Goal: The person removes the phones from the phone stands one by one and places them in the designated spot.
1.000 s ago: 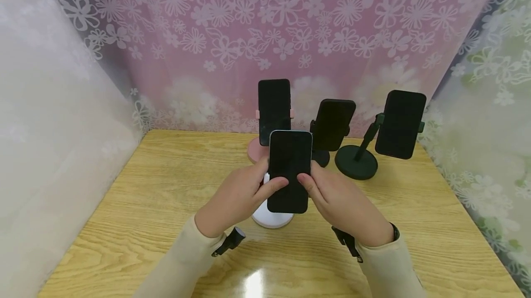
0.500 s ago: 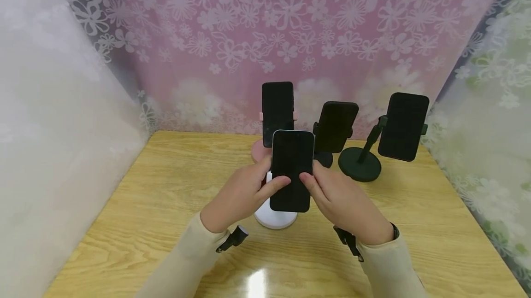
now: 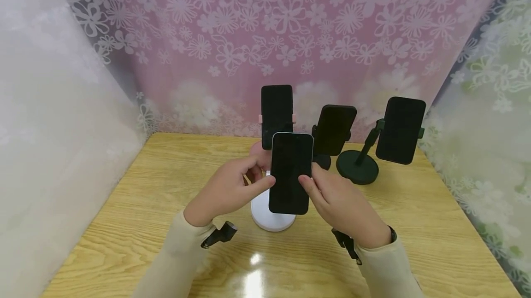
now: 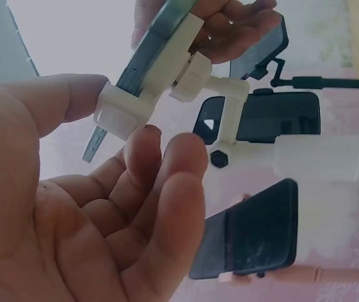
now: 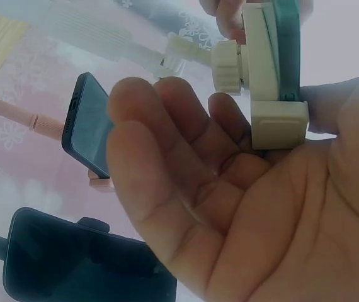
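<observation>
A dark-screened smartphone (image 3: 291,173) sits upright in the white clamp (image 4: 124,108) of a white phone stand, whose round base (image 3: 274,210) stands on the table. My right hand (image 3: 342,201) holds the phone's right side, thumb on the screen and fingers curled behind. In the right wrist view, the clamp's end (image 5: 279,126) lies against my palm. My left hand (image 3: 228,192) is at the left side, thumb tip at the phone's edge. Its fingers (image 4: 182,189) are loosely bent behind the clamp, not wrapped round it. The stand's jointed arm (image 4: 233,116) shows in the left wrist view.
Behind stand more phones on stands: one on a pink stand (image 3: 277,116), one on a black stand (image 3: 335,130), one on a dark green stand (image 3: 401,130). The wooden table (image 3: 174,169) meets a pink floral curtain (image 3: 232,44) at the back.
My left hand has loosened from the phone and shifted left, its thumb sliding off the screen to the edge. The right hand keeps its hold; the phone stays in the clamp.
</observation>
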{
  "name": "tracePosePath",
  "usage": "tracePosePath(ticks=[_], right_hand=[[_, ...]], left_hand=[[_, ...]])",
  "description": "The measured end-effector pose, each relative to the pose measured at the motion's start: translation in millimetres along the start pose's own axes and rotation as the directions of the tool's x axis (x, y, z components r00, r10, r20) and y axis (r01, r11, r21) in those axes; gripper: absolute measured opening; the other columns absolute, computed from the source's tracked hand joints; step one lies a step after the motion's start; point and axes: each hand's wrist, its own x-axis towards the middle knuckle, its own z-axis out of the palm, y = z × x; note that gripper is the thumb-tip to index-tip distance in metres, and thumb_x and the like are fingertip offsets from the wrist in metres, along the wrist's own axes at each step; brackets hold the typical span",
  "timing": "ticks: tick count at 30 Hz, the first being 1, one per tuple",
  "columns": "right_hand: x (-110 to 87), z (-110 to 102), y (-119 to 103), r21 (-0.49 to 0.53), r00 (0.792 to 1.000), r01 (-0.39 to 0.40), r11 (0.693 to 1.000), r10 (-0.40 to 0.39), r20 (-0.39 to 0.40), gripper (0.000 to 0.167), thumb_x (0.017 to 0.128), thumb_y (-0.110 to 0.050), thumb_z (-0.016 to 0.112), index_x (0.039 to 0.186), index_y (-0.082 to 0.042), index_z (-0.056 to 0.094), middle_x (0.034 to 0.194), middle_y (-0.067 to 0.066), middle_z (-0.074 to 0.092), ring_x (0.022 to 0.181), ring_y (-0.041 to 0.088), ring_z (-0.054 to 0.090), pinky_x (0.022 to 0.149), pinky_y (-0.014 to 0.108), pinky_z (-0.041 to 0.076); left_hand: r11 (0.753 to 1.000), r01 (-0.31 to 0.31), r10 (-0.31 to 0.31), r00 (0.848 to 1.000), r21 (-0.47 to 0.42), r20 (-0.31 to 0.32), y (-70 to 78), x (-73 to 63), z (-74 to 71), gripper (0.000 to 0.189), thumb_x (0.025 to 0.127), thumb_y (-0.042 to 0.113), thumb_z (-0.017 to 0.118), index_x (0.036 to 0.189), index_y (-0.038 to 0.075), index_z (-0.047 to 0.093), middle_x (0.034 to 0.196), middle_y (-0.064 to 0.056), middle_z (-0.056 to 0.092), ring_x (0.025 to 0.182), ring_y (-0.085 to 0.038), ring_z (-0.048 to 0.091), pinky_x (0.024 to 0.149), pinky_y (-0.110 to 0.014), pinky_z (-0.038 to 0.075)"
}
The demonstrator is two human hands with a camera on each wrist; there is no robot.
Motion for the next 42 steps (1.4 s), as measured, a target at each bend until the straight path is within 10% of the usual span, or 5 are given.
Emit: tracePosePath(ticks=[8,29,37,42], right_hand=[[6.4,16.4,-0.6,0.068,0.998,0.045,0.997,-0.043,-0.042,0.033,0.114,-0.038,0.039,0.115,-0.009,0.053,0.071,-0.007,0.048,0.064,0.006,0.051,0.067,0.029,0.051],[33.5,46.7,12.6,0.348,0.976,0.144,0.926,-0.074,-0.206,0.025,0.115,-0.027,0.034,0.096,-0.012,0.039,0.061,-0.003,0.039,0.046,0.012,0.039,0.046,0.030,0.036],[31.0,25.1,5.3,0.131,0.987,0.051,0.990,-0.029,-0.161,0.032,0.114,-0.035,0.039,0.097,-0.010,0.048,0.067,-0.001,0.044,0.053,0.013,0.043,0.050,0.030,0.039],[32.1,-4.1,-8.4,-0.049,0.974,0.007,0.999,-0.018,-0.228,0.041,0.110,-0.045,0.045,0.123,-0.008,0.058,0.091,0.002,0.061,0.072,0.014,0.056,0.062,0.034,0.048]], left_hand=[[0.987,0.040,-0.026,0.995,-0.153,0.097,-17.6,8.5,-3.5,0.020,0.104,0.033,0.064,0.096,0.014,0.067,0.083,-0.002,0.068,0.075,-0.023,0.066,0.064,-0.036,0.056],[0.997,0.056,-0.056,0.998,0.046,-0.008,-14.9,8.2,-13.0,0.026,0.103,0.048,0.063,0.101,0.021,0.065,0.077,0.006,0.063,0.070,-0.017,0.060,0.063,-0.035,0.048],[0.999,0.035,-0.034,0.999,0.039,-0.027,-15.3,10.1,-8.8,0.029,0.104,0.048,0.061,0.113,0.020,0.065,0.085,0.007,0.064,0.078,-0.012,0.061,0.067,-0.035,0.049],[1.000,0.021,-0.020,0.999,0.017,-0.047,-13.0,7.9,-8.8,0.039,0.104,0.047,0.060,0.132,0.020,0.058,0.093,0.008,0.064,0.087,-0.009,0.063,0.071,-0.036,0.051]])
